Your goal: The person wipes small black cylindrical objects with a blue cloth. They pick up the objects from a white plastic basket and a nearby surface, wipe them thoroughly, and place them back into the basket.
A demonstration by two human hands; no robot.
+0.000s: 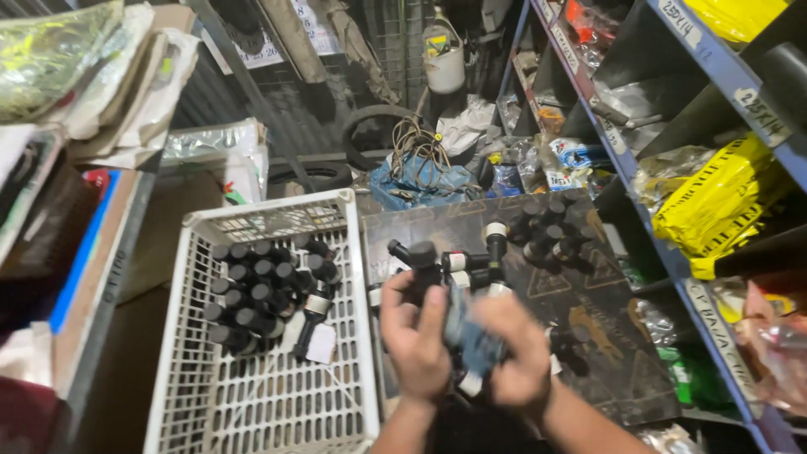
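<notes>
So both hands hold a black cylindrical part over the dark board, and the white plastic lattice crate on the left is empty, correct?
Not quite. The head view shows the white plastic lattice crate is not empty: rows of black cylindrical parts stand in its far half. The rest holds: the left hand and right hand hold a black cylindrical part over the dark board.

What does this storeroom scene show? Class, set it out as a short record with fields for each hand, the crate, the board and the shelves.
left hand: left hand grips a black cylindrical part, fingers curled round it
right hand: right hand holds a blurred blue-grey item; kind unclear
crate: white plastic crate, black cylindrical parts in rows at its far end
board: dark board with a cluster of black parts
shelves: blue metal shelving at right, yellow packets in a compartment
</notes>
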